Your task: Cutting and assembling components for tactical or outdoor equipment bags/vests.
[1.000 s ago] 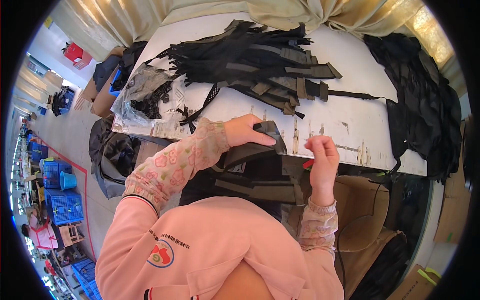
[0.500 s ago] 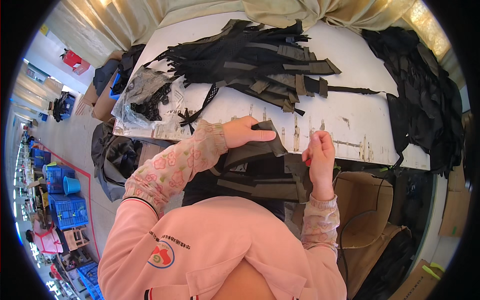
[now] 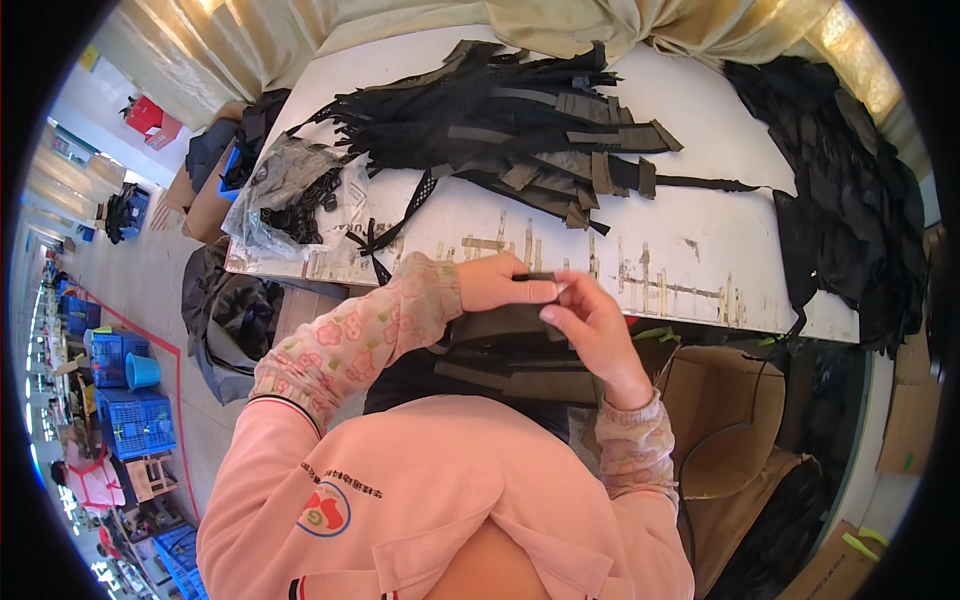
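Observation:
Above my lap, just off the table's near edge, my left hand (image 3: 500,282) pinches a dark fabric piece (image 3: 541,276) between thumb and fingers. Its folded edge shows past the fingertips. My right hand (image 3: 597,325) meets it from the right, fingers curled and partly blurred, fingertips at the edge of the piece. A small red bit (image 3: 631,320) shows beside the right hand; what it belongs to is hidden. More black and grey-brown fabric (image 3: 500,365) lies across my lap below both hands.
A heap of black mesh and webbing straps (image 3: 500,120) covers the middle of the white table (image 3: 700,230). A clear plastic bag (image 3: 290,195) with black parts sits at its left. Black fabric (image 3: 850,190) hangs over the right side. An open cardboard box (image 3: 735,420) stands below right.
My right hand has moved left and up to the fabric in my left hand. The piece, spread wider before, now shows only a narrow dark edge at the fingertips.

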`<state>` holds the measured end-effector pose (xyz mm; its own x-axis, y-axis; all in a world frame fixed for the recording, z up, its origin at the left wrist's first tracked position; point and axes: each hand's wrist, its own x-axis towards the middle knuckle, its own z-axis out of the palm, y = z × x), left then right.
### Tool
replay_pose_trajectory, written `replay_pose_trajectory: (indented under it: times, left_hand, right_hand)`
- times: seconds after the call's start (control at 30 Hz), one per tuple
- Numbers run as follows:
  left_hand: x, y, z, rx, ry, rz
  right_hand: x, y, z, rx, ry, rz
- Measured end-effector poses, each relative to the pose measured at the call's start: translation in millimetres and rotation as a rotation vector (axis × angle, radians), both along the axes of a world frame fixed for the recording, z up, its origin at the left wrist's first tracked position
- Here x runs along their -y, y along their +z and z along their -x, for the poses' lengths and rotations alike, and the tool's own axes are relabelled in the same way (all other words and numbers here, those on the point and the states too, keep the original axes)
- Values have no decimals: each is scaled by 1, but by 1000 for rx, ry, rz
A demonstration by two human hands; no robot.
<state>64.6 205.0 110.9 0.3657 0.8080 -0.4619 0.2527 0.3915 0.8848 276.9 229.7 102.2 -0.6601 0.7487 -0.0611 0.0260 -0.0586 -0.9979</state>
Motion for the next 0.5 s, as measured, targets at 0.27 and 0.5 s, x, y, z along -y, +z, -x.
replay_pose_trajectory:
  times: [0.27, 0.5]
  left_hand:
    - [76, -65, 80, -411, -625, -168]
    - [134, -98, 91, -947, -703, 77]
  right_hand:
    - [0, -55, -88, 363, 96, 167]
    - [16, -109, -111, 939, 236, -64]
